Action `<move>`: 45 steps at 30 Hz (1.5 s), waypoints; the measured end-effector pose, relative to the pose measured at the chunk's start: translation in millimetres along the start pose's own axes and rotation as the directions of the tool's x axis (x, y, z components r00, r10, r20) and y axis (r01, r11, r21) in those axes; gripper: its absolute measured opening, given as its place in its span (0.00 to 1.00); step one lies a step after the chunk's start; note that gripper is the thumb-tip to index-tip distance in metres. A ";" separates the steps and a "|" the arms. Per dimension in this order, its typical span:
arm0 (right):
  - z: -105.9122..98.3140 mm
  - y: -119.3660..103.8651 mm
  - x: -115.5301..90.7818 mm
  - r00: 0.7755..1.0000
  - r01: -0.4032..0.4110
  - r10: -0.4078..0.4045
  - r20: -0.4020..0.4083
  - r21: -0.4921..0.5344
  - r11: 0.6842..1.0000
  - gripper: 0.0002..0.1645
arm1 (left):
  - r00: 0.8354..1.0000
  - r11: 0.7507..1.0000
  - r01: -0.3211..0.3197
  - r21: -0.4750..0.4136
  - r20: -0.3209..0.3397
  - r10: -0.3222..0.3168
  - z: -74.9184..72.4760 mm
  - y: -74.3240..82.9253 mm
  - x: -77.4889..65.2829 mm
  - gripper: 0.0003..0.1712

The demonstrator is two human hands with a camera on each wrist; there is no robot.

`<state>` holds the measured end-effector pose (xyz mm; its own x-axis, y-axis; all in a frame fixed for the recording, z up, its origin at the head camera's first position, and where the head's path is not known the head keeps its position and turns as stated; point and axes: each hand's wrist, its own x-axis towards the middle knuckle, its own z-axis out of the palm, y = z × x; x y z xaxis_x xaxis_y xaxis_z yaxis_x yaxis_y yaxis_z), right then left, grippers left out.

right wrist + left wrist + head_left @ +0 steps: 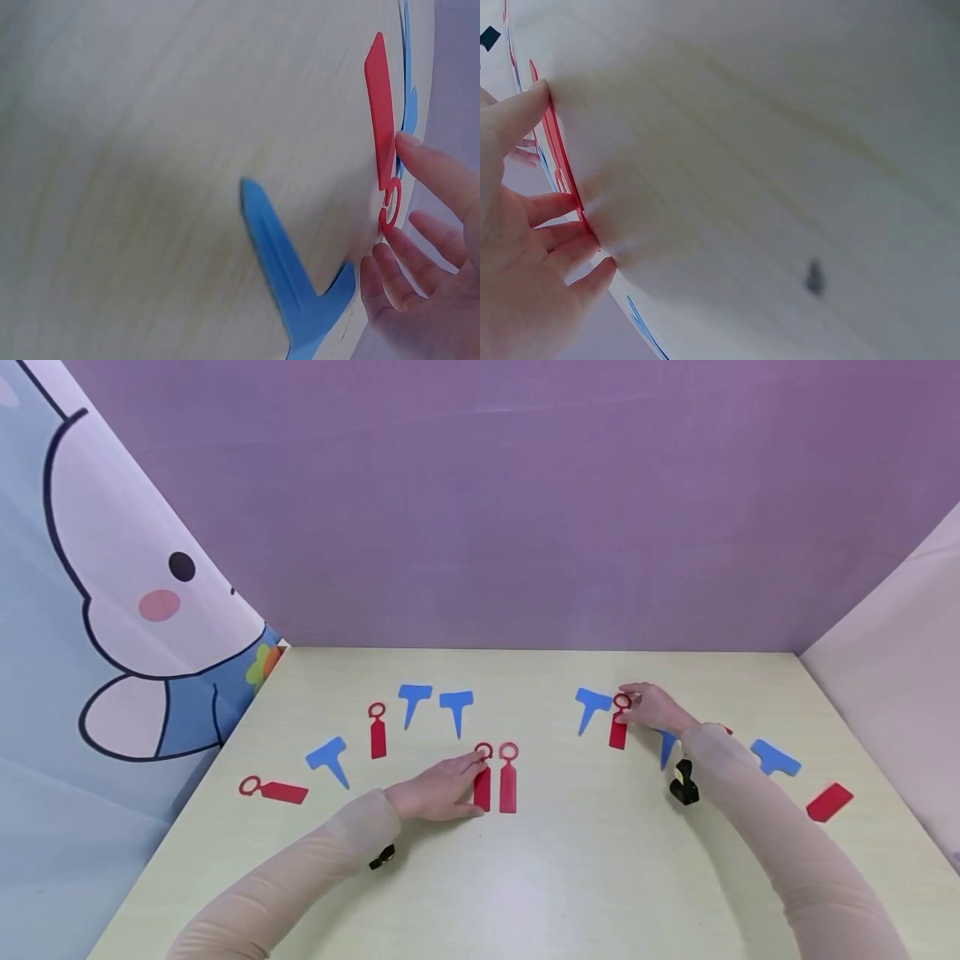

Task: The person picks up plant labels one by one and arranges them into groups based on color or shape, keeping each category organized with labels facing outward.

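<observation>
My left hand (442,789) lies over a red tag (482,792) with a ring at its top. Its thumb is at the tag's lower end and the fingertips are by the ring; in the left wrist view the fingers are spread along the red strip (562,154). A matching red tag (508,789) lies parallel just to its right. Farther right, my right hand (654,708) touches another ringed red tag (618,735), thumb beside its strip and fingers around the ring end. Blue T-shaped plant labels (592,702) lie on both sides of this hand, one (281,266) partly under the wrist.
On the table's left lie ringed red tags (378,739) and several blue T-shaped labels (327,760). To the right, a blue label (775,757) and a red tag (830,802) lie beyond my forearm, with another red piece partly hidden behind the sleeve. A purple wall (525,527) closes the back.
</observation>
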<state>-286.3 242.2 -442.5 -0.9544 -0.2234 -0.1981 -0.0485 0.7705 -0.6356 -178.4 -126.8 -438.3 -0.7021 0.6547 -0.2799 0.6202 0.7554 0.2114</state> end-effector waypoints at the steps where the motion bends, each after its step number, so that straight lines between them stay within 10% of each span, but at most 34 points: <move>1: 0.0 0.8 0.9 1.000 0.003 -0.004 0.006 0.003 1.000 0.39 | 1.000 1.000 0.002 0.000 0.001 -0.002 0.0 0.2 -0.1 0.43; 45: -1.9 5.1 3.4 1.000 -0.004 0.003 0.010 0.061 0.998 0.35 | 0.999 1.000 0.027 -0.001 0.023 -0.027 0.0 0.4 -0.3 0.45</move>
<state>-290.4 246.5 -445.0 -0.9517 -0.2265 -0.2074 -0.0266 0.7335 -0.6792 -178.0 -126.7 -438.1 -0.7103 0.6333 -0.3072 0.6007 0.7729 0.2042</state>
